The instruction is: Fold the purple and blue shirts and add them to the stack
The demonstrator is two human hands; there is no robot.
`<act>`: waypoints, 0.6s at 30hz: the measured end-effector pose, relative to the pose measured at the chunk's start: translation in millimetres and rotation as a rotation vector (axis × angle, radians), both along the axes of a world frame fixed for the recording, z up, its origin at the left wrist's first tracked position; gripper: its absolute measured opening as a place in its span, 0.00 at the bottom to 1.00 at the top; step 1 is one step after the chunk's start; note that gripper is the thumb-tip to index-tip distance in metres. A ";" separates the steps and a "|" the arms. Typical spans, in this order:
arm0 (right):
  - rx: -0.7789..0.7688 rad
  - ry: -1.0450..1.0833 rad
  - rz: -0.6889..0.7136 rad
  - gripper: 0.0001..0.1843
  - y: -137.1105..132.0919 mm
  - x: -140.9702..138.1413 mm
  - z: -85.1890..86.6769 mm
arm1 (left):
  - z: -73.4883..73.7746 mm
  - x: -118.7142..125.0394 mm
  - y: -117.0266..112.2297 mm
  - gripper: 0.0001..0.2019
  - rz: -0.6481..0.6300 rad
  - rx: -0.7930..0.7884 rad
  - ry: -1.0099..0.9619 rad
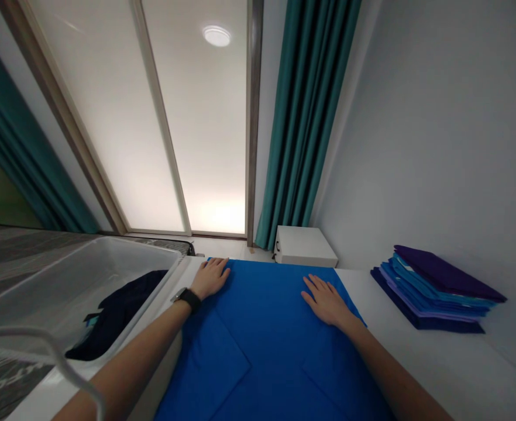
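Observation:
A blue garment lies spread out over the white table, with two pocket-like panels showing near its lower part. On its far left corner rests my left hand, palm down with the fingers stretched forward. My right hand lies flat near the far right part of the cloth, fingers spread. Both hands touch the fabric and neither grips it. A dark watch is on my left wrist. The garment's near end runs out of view at the bottom.
At the right, a stack of folded purple and blue clothes sits on the white table. A white tub holding dark clothing stands at the left. A pale cable curves across the lower left. A white cabinet stands beyond the table.

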State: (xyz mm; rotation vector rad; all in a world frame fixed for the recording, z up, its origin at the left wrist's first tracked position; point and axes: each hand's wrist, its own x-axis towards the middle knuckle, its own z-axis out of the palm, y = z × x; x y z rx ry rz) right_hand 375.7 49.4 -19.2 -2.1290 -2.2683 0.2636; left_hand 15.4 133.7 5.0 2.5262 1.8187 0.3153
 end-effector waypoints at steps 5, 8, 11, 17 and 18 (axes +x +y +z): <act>0.024 -0.032 0.032 0.36 5.2 6.4 0.2 | -2.1 -35.0 33.7 0.21 0.121 0.009 -0.010; 0.023 -0.041 0.043 0.36 9.5 9.2 -1.4 | -7.8 -49.4 41.7 0.20 0.195 0.016 -0.026; 0.044 -0.046 0.042 0.36 11.4 9.7 -6.0 | -10.9 -54.9 45.4 0.19 0.229 0.023 -0.040; 0.102 -0.055 0.052 0.36 8.3 8.5 -10.2 | -13.9 -53.4 49.7 0.19 0.206 0.031 -0.052; 0.093 -0.058 0.054 0.36 8.6 7.2 -7.5 | -14.9 -53.1 50.2 0.19 0.206 0.032 -0.054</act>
